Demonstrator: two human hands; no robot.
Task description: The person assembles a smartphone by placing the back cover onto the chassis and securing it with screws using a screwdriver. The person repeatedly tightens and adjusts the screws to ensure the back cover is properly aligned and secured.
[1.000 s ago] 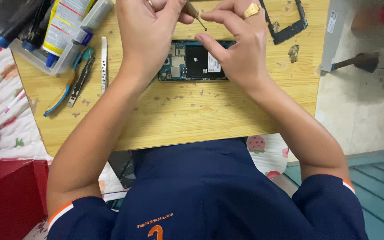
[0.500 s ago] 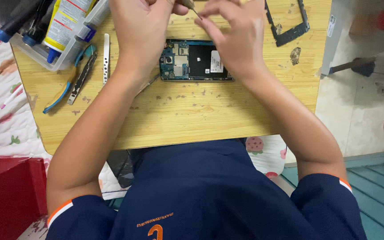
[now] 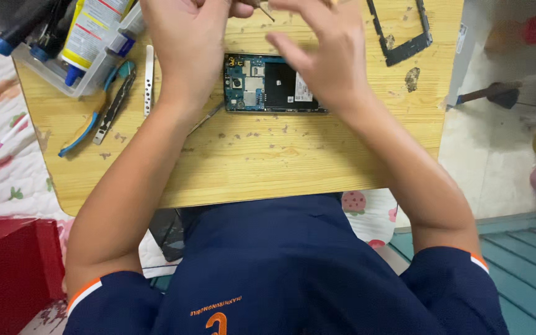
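Blue-handled pliers (image 3: pixel 97 115) lie beside a clear tray (image 3: pixel 63 77) of tubes, a black frame (image 3: pixel 401 34) far right.

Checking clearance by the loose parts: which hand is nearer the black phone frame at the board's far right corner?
Right. The right hand is just left of the black phone frame; the left hand lies farther left, beyond the opened phone.

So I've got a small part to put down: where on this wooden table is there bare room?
The widest free patch of the table is the near strip, between the opened phone and the table's front edge, between the forearms. A smaller one lies right of the phone, below the black frame. The left end is crowded: pliers, metal strip, plastic tray.
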